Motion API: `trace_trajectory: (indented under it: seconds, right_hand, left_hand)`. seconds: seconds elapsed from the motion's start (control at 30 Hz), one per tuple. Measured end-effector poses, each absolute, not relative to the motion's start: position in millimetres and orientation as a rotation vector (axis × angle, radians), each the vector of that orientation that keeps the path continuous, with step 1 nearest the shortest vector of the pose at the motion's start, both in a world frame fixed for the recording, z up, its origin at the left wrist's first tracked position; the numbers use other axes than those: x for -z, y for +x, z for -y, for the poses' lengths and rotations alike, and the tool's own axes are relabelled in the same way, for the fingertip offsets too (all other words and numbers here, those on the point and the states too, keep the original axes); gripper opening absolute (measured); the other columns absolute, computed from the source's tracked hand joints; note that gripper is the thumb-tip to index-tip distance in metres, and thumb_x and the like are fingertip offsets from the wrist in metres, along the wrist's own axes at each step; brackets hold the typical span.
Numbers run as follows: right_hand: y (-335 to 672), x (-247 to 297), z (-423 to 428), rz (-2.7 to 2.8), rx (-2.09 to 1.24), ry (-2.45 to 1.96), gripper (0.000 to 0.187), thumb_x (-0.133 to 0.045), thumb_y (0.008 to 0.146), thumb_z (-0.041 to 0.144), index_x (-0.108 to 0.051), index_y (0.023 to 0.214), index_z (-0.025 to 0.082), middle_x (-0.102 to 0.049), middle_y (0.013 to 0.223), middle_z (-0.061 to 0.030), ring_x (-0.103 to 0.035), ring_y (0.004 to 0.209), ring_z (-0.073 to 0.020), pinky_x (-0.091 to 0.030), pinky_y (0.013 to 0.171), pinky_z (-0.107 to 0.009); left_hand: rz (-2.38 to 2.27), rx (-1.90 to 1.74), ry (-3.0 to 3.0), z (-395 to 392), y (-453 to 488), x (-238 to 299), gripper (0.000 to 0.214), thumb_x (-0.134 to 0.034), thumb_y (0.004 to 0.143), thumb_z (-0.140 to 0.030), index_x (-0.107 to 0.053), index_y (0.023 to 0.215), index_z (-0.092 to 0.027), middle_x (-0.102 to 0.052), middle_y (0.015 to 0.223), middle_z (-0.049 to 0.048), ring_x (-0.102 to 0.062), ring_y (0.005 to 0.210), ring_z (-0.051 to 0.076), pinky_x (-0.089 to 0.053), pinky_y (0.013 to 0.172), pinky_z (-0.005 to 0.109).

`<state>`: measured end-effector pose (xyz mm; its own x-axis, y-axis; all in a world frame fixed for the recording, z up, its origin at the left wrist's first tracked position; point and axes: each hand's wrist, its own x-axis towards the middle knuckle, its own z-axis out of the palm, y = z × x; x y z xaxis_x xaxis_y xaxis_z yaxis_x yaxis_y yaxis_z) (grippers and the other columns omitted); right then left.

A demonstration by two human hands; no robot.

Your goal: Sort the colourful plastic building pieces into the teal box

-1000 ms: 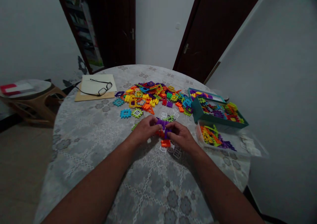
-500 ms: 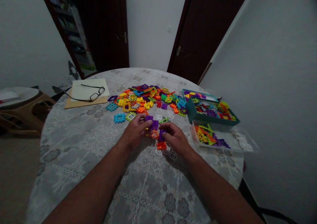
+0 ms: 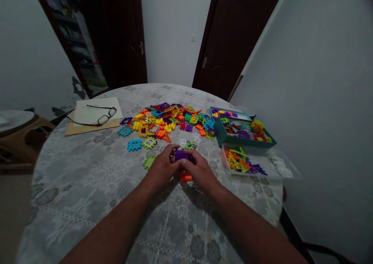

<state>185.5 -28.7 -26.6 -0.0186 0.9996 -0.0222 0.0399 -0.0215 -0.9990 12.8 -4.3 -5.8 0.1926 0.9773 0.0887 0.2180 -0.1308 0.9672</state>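
Note:
Purple building blocks (image 3: 181, 155) are gripped between both hands above the patterned tablecloth. My left hand (image 3: 165, 162) is closed on their left side, and my right hand (image 3: 198, 167) presses on their right side, the thumbs nearly meeting. How the blocks join is largely covered by the fingers. An orange block (image 3: 186, 177) lies just below the hands. Past the fingertips are a green piece (image 3: 190, 145) and a small white window frame (image 3: 182, 142). A lime-green square piece (image 3: 149, 161) lies beside the left hand.
A heap of colourful plastic pieces (image 3: 163, 120) covers the table's middle. To the right stand a green box (image 3: 244, 140) and a clear plastic tray (image 3: 233, 173) with more pieces. Glasses (image 3: 103, 119) rest on papers (image 3: 87, 120) at left.
My hands have come together, bringing the purple block from the right hand against those in the left. The lime-green square beside the left hand now shows. The view has shifted slightly.

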Motion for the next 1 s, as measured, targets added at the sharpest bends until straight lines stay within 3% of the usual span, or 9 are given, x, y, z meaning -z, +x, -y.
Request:
trace_trajectory:
  seconds: [0.1,0.27,0.37,0.6,0.8,0.93,1.0]
  right_hand:
    - [185.1,22.3,30.0,1.384,-1.152,-1.266,0.020,-0.079,0.088,0.034,-0.077,0.108,0.029,-0.074,0.102,-0.0035,-0.067,0.096,-0.0245,-0.054,0.082,-0.036]
    - [189.6,22.6,25.4,1.330,-1.144,-1.286,0.015,-0.074,0.091,0.034,-0.079,0.103,0.026,-0.074,0.095,-0.0036,-0.066,0.088,-0.0227,-0.052,0.078,-0.035]
    - [193.8,23.4,22.2,1.269,-1.248,-1.263,0.018,-0.074,0.090,0.034,-0.079,0.105,0.024,-0.075,0.092,-0.0030,-0.067,0.082,-0.0210,-0.052,0.076,-0.035]
    - [216.7,-7.3,19.3,1.224,-1.370,-1.177,0.021,-0.083,0.082,0.033,-0.078,0.100,0.023,-0.076,0.089,-0.0024,-0.070,0.078,-0.0190,-0.058,0.075,-0.035]
    - [304.6,-64.2,-67.5,1.241,-0.985,-1.270,0.024,-0.086,0.078,0.028,-0.078,0.099,0.021,-0.077,0.090,-0.0022,-0.071,0.077,-0.0170,-0.064,0.074,-0.033]
    - [365.4,-88.2,-151.7,1.071,-0.685,-1.545,0.015,-0.085,0.077,0.014,-0.075,0.089,0.016,-0.075,0.084,-0.0027,-0.071,0.075,-0.0162,-0.064,0.072,-0.030]
    - [383.6,-92.7,-180.7,1.024,-0.616,-1.620,0.014,-0.086,0.083,0.015,-0.074,0.090,0.013,-0.075,0.086,-0.0048,-0.071,0.074,-0.0173,-0.064,0.071,-0.032]
  left_hand:
    - [-1.161,-0.985,1.652,5.1,12.6,8.7,0.062,-0.074,0.077,-0.020,-0.067,0.139,-0.028,-0.081,0.103,0.0072,-0.075,0.084,0.025,-0.057,0.079,0.039]
    - [-1.080,-0.978,1.855,6.1,15.3,17.5,0.045,-0.075,0.085,-0.026,-0.072,0.130,-0.028,-0.079,0.122,0.0112,-0.076,0.100,0.029,-0.059,0.093,0.045]
    - [-1.095,-1.046,1.948,6.9,15.6,22.4,0.049,-0.078,0.087,-0.030,-0.070,0.136,-0.032,-0.074,0.132,0.0118,-0.074,0.106,0.030,-0.060,0.097,0.048]
    - [-1.103,-1.063,1.984,8.5,10.3,14.0,0.049,-0.078,0.092,-0.042,-0.067,0.138,-0.030,-0.075,0.119,0.0096,-0.073,0.082,0.023,-0.062,0.075,0.038]
    - [-1.264,-1.236,2.078,3.1,-0.5,4.9,0.026,-0.065,0.103,-0.043,-0.072,0.119,-0.024,-0.076,0.109,0.0074,-0.073,0.083,0.022,-0.062,0.080,0.040]
    - [-1.361,-1.263,2.106,-3.0,-8.1,4.7,0.024,-0.058,0.105,-0.039,-0.072,0.116,-0.023,-0.077,0.110,0.0084,-0.074,0.084,0.023,-0.063,0.082,0.041]
    - [-1.424,-1.278,2.075,-6.4,-12.6,4.8,0.025,-0.056,0.105,-0.039,-0.072,0.114,-0.023,-0.077,0.108,0.0088,-0.074,0.082,0.024,-0.063,0.080,0.041]
